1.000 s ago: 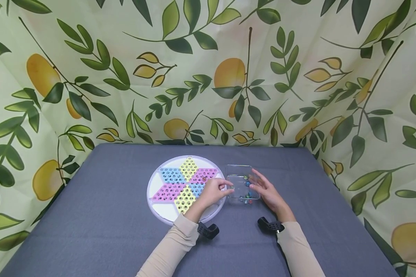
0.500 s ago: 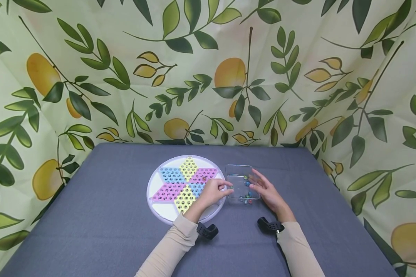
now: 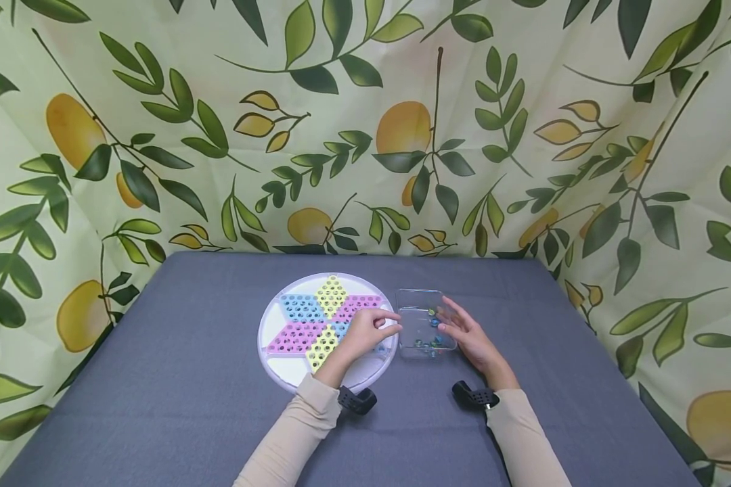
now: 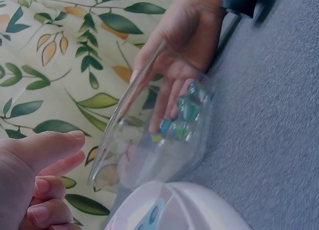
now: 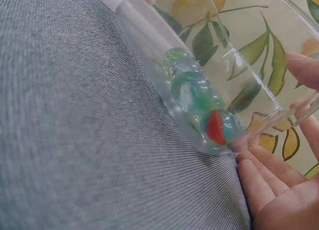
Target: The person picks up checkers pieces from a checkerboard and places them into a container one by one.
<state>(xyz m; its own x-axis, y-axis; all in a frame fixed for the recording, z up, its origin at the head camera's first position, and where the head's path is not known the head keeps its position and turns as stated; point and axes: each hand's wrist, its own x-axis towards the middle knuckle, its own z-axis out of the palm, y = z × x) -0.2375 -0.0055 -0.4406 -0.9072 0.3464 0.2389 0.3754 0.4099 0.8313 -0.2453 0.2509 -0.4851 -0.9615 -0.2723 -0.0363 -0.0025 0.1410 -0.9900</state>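
Observation:
A round Chinese checkers board (image 3: 280, 368) lies on the table with a coloured star of holes. Right beside it stands a clear plastic box (image 3: 411, 291) with several glass marbles (image 5: 192, 93), green and blue; one in the right wrist view has a red swirl. My left hand (image 3: 365, 331) hovers over the board's right part, hiding some holes. Its fingers are loosely bent, with nothing seen between thumb and forefinger in the left wrist view. My right hand (image 3: 472, 341) rests along the box's right side, fingers fairly straight against the outer wall and thumb near the rim.
A grey cloth (image 3: 158, 399) covers the table. Behind and at both sides hangs a curtain (image 3: 365, 81) printed with leaves and fruit. A black band with a camera (image 3: 358, 400) sits on the left wrist, and another (image 3: 474, 396) on the right.
My left hand has drawn back left and slightly up from the box's left edge, over the board. Marbles at the box's near side have shifted. The right hand stays put.

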